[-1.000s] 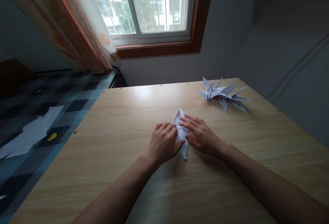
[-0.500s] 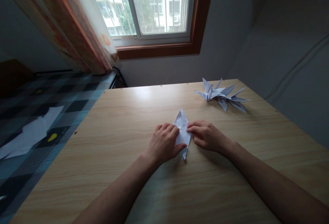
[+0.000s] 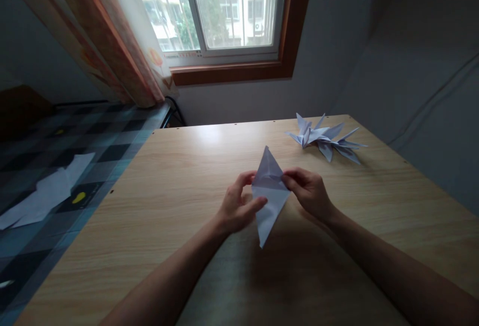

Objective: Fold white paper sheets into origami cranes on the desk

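A white sheet of folded paper (image 3: 270,201), diamond-shaped with a crease across its middle, is held up just above the wooden table (image 3: 179,186). My left hand (image 3: 239,204) grips its left edge, the thumb lying over the front face and the fingers partly behind it. At the right corner, my right hand (image 3: 309,189) pinches the paper between thumb and fingers. One point of the diamond faces the window and the other faces me. The undersides of the paper and some fingertips are hidden.
Several folded white paper pieces (image 3: 325,139) with pointed petals lie at the table's far right. Loose white paper (image 3: 54,196) rests on the checked bed cover (image 3: 112,139) to the left. A window (image 3: 235,12) and a curtain (image 3: 123,42) stand beyond.
The folded paper has been lifted off the table and now shows a wider, smooth diamond face instead of the narrow split one. Both hands rose with it, and the left no longer presses it flat.
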Motion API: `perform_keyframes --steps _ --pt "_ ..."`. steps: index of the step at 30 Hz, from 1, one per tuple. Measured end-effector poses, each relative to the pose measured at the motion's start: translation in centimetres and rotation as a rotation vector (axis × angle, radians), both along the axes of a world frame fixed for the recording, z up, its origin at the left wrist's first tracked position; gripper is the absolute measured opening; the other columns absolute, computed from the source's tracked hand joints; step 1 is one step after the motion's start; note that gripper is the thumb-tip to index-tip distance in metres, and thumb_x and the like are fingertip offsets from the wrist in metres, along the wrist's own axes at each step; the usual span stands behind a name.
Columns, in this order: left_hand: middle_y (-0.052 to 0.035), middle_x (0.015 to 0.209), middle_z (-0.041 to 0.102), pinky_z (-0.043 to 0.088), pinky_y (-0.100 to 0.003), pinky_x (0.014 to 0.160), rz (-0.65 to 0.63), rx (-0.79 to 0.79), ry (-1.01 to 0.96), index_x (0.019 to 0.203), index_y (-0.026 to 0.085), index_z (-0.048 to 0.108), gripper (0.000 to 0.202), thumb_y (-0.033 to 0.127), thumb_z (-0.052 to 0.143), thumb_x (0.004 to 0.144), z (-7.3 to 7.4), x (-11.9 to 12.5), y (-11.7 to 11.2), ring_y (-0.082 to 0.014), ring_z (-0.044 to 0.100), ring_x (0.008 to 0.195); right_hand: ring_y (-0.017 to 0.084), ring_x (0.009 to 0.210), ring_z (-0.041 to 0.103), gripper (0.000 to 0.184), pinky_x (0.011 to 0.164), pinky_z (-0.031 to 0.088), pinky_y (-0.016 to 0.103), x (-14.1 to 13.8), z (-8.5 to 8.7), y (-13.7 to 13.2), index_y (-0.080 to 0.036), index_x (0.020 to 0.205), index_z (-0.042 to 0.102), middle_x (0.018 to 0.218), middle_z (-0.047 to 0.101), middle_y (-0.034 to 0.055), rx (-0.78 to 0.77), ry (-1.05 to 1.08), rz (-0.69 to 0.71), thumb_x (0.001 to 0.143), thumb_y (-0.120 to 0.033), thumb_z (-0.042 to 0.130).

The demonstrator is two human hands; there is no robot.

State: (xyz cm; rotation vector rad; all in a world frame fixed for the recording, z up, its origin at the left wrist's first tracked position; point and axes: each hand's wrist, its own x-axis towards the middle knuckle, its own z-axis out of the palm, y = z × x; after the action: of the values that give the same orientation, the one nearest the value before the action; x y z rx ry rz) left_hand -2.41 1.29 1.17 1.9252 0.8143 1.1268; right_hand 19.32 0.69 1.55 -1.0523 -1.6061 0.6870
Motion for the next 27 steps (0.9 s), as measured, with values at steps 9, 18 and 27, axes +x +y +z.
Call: perform_keyframes --steps 9,18,27 --pt "-0.0082 0.117 0.061 0.053 -0.031 0.077 0.004 -0.179 -0.35 0.14 0.029 0.04 0.077 0.028 0.078 0.072 0.2 1.8 -1.3 -0.0169 0.063 0.087 0.009 0.041 0.049 0.026 0.037 0.04 0.021 -1.6 1.8 -0.3 -0.019 0.085 0.062 0.059 0.061 -0.0044 -0.37 0.605 0.032 0.073 -0.038 0.076" --pt "-0.0074 0.095 0.068 0.05 -0.031 0.076 -0.005 -0.313 -0.25 0.124 0.016 0.06 0.058 0.01 0.055 0.066 0.2 1.6 -1.3 -0.0199 0.063 0.086 0.007 0.042 0.048 0.03 0.038 0.039 0.018 -2.1 0.6 -0.3 -0.019 0.091 0.055 0.061 0.059 -0.0073 -0.467 0.694 0.012 0.069 -0.028 0.074" --pt "-0.008 0.098 0.068 0.048 -0.028 0.068 0.042 -0.298 -0.189 0.12 0.019 0.064 0.052 0.017 0.062 0.069 -0.1 1.5 -0.7 -0.018 0.061 0.08 0.01 0.049 0.052 0.024 0.045 0.043 0.021 -1.9 0.2 -0.4 -0.02 0.093 0.062 0.068 0.063 -0.0038 -0.453 0.647 0.049 0.071 -0.024 0.068"
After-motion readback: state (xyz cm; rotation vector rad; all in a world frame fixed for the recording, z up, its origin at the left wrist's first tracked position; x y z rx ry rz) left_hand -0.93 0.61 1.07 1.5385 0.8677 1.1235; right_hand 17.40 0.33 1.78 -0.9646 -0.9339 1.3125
